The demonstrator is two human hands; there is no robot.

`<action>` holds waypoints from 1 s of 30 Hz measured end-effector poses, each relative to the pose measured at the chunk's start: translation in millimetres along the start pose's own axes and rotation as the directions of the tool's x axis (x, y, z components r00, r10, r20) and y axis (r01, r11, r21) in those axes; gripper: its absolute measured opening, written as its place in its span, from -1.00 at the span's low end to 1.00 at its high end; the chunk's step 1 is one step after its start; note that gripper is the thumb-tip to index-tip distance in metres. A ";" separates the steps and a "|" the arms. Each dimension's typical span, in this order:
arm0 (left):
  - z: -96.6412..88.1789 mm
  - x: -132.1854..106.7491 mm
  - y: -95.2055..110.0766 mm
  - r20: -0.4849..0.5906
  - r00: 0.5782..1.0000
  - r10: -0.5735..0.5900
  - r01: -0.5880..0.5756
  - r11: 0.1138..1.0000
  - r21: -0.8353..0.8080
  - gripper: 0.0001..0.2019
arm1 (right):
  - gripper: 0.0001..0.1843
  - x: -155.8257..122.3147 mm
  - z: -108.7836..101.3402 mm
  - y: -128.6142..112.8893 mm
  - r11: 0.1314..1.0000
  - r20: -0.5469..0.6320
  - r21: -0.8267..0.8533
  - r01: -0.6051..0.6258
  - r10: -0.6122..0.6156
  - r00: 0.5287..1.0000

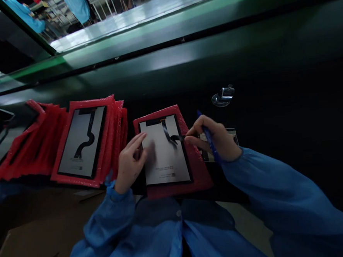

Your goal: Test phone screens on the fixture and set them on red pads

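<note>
i'd keep the pinch light and not crease that black ribbon [166, 132]; the right hand [223, 141] looks to have its tip pinched, with a blue pen [209, 139] tucked in too. left hand [129, 162] is loose, gripping nothing, handy for steadying the panel [161, 158]. panel's on a red sleeve [199, 169] before the body, long axis running away, far end leaning slightly left, ribbon rooted there.
</note>
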State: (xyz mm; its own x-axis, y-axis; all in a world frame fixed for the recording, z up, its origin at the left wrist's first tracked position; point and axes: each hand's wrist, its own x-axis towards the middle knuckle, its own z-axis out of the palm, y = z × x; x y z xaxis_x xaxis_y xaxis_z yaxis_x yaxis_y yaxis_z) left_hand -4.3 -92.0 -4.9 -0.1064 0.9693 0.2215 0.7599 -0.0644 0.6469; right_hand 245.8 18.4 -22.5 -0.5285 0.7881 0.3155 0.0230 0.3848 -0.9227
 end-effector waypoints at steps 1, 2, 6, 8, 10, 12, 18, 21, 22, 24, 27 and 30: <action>7.1 2.5 8.8 0.033 0.999 -0.029 0.033 0.989 -0.144 -0.55 | -0.61 -2.1 4.6 -0.5 0.999 0.052 -0.035 0.010 -0.008 0.999; 15.2 5.5 16.4 0.069 0.997 -0.043 0.059 0.967 -0.247 -0.55 | -0.64 -3.9 8.4 -0.2 0.998 0.100 -0.067 0.020 -0.013 0.995; 42.0 17.9 33.0 0.220 0.974 -0.056 0.125 0.941 -0.314 -0.69 | -0.70 -7.8 17.2 4.2 0.990 0.172 -0.133 0.046 -0.023 0.985; 46.9 20.8 34.6 0.273 0.957 -0.093 0.176 0.938 -0.298 -0.79 | -0.71 -8.5 19.4 6.0 0.988 0.166 -0.150 0.047 -0.022 0.986; 47.9 21.3 34.5 0.292 0.948 -0.123 0.217 0.924 -0.315 -0.81 | -0.72 -9.1 21.2 6.6 0.986 0.161 -0.162 0.036 -0.009 0.987; 47.6 20.9 34.1 0.303 0.944 -0.128 0.235 0.907 -0.348 -0.81 | -0.72 -9.7 22.9 6.7 0.987 0.160 -0.156 0.024 0.001 0.987; 49.7 22.2 30.5 0.381 0.918 -0.109 0.296 0.827 -0.478 -0.85 | -0.67 -12.8 25.8 9.6 0.987 0.117 -0.152 0.050 -0.032 0.993; 50.3 23.8 28.6 0.418 0.905 -0.082 0.318 0.783 -0.535 -0.84 | -0.64 -13.4 26.0 11.9 0.992 0.099 -0.110 0.060 -0.050 0.994; 50.3 24.3 28.1 0.426 0.902 -0.076 0.322 0.775 -0.543 -0.84 | -0.64 -13.2 26.1 12.6 0.993 0.098 -0.099 0.059 -0.049 0.994; 50.5 24.9 27.6 0.424 0.903 -0.070 0.322 0.763 -0.561 -0.82 | -0.63 -12.6 26.6 14.0 0.994 0.097 -0.089 0.060 -0.052 0.994; 51.7 24.3 27.0 0.411 0.908 -0.082 0.331 0.742 -0.583 -0.80 | -0.64 -12.2 27.9 15.4 0.995 0.114 -0.079 0.068 -0.059 0.992; 53.5 22.3 25.4 0.413 0.904 -0.106 0.355 0.724 -0.591 -0.80 | -0.68 -12.5 28.6 15.9 0.993 0.128 -0.099 0.071 -0.058 0.990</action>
State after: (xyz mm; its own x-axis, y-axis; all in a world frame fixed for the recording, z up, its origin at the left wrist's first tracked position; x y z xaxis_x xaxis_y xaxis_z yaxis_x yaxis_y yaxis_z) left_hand 46.9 -59.3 -22.6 0.0883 0.9815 -0.1700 0.1329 0.1576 0.9785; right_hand 228.5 0.9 -47.5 -0.6331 0.6966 0.3375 0.0693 0.4853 -0.8716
